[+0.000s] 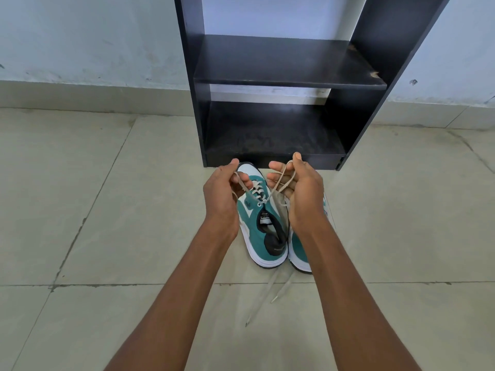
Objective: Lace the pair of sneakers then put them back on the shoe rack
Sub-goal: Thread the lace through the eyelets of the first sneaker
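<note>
Two teal and white sneakers stand side by side on the floor in front of the black shoe rack [289, 76]. The left sneaker [261, 231] has its beige lace [245, 187] threaded through the eyelets. My left hand [222, 194] grips one end of that lace above the toe. My right hand [301, 191] holds the other end, looped across its palm and fingers. The right sneaker [298, 250] is mostly hidden behind my right wrist. Two loose lace ends [273, 290] trail over the tiles behind the heels.
The rack's two visible shelves, the lower one [273, 135], hold nothing. A pale wall [93, 41] with a low skirting runs behind the rack. Beige floor tiles [107, 210] with dark grout lines spread to both sides.
</note>
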